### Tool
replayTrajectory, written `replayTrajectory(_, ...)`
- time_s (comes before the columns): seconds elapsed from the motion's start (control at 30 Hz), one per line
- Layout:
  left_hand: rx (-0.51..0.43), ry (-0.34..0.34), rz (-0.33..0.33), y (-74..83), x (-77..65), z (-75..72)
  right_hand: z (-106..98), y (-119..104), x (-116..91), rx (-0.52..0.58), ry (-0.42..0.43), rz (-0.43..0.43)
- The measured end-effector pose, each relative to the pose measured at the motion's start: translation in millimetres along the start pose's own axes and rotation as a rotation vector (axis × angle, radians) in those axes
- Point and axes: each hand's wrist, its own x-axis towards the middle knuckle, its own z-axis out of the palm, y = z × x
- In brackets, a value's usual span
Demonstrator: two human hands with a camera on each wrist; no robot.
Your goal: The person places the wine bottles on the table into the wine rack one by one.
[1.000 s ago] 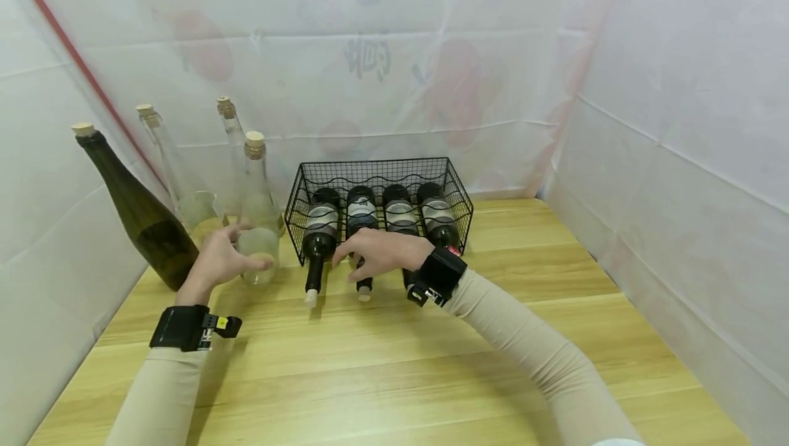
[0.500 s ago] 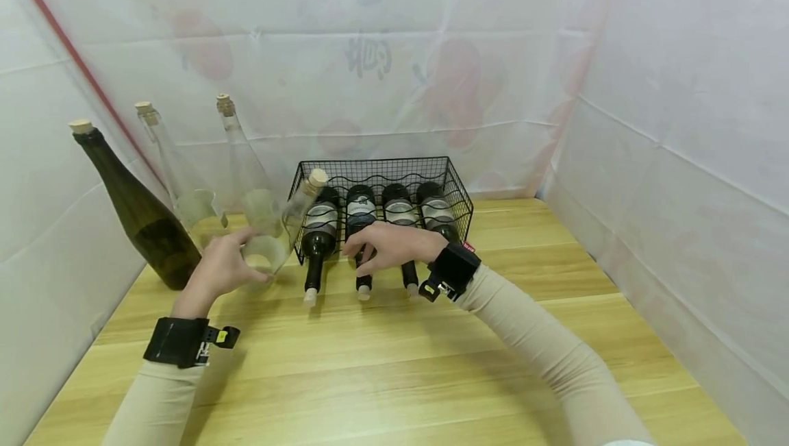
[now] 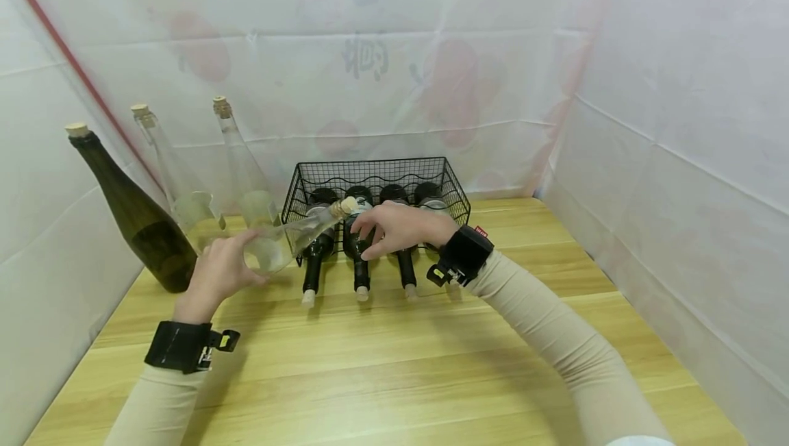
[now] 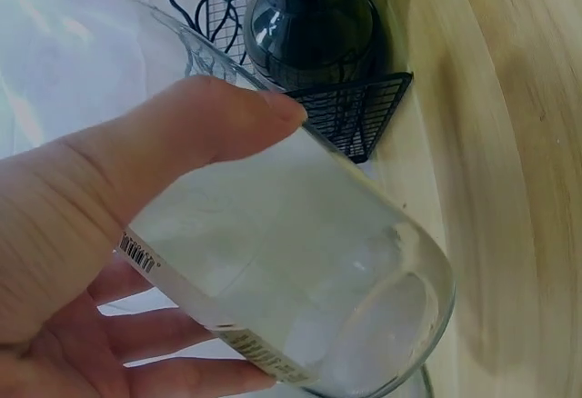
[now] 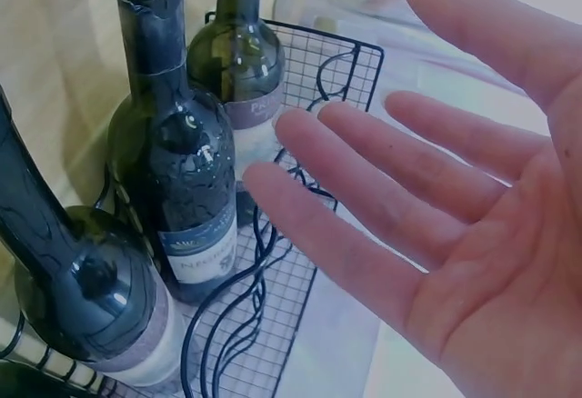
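My left hand (image 3: pixel 218 268) grips the lower body of a clear glass bottle (image 3: pixel 268 255). The bottle is tilted over toward the right, and its cork (image 3: pixel 348 205) reaches above the rack's dark bottles. In the left wrist view, my thumb (image 4: pixel 218 121) lies across the glass with the fingers around the far side, by a barcode label (image 4: pixel 259 354). My right hand (image 3: pixel 401 227) hovers over the black wire wine rack (image 3: pixel 372 160), near the corked end. Its fingers (image 5: pixel 364 153) are spread and relaxed in the right wrist view, with nothing in the palm.
Several dark wine bottles (image 3: pixel 314 269) lie in the rack, corked necks toward me. On the left stand a tall dark green bottle (image 3: pixel 132 206) and two clear corked bottles (image 3: pixel 243 158). White sheeting (image 3: pixel 672 124) walls the wooden table (image 3: pixel 394 377).
The clear bottle has gone from upright to tilted rightward in my left hand, its cork now over the rack. My right hand has shifted slightly right and up.
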Motion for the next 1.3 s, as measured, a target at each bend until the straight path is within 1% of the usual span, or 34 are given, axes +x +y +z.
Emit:
replayTrajectory(0.17, 0.058, -0.006, -0.031, 3.9, -1.4, -2.6, -1.3, 1.0, -0.1, -0.012, 0.054, 0.01)
replayTrajectory(0.27, 0.092, -0.006, -0.037, 7.5, -2.4, -4.0, -1.1, 1.0, -1.1, -0.029, 0.077, 0.013)
replayTrajectory(0.43, 0.134, -0.01, -0.044, 12.4, -3.2, -5.5, -1.7, 0.3, -1.6, -0.026, 0.091, -0.002)
replayTrajectory(0.63, 0.17, -0.019, -0.052, 16.6, -3.5, -7.0, -5.0, 0.0, -3.1, -0.012, 0.102, 0.003)
replayTrajectory(0.73, 0.201, -0.032, -0.06, 20.7, -2.6, -8.0, -6.6, -1.6, -3.6, -0.039, 0.095, 0.007)
replayTrajectory(0.87, 0.241, -0.034, -0.056, 28.4, -1.7, -9.8, -6.7, -5.1, -2.4, -0.114, 0.063, 0.032)
replayTrajectory(0.97, 0.267, -0.032, -0.047, 34.6, -1.9, -10.6, -4.9, -7.0, -0.7, -0.148, 0.023, 0.066)
replayTrajectory(1.1, 0.295, -0.032, -0.036, 42.5, -1.3, -10.2, -1.3, -7.3, 1.4, -0.129, -0.062, 0.13)
replayTrajectory(1.2, 0.304, -0.017, -0.021, 48.6, -0.6, -9.3, 0.6, -7.6, 2.5, -0.107, -0.12, 0.182)
replayTrajectory(1.3, 0.313, -0.01, -0.012, 54.6, 0.0, -8.6, 1.7, -8.8, 2.7, -0.104, -0.146, 0.222)
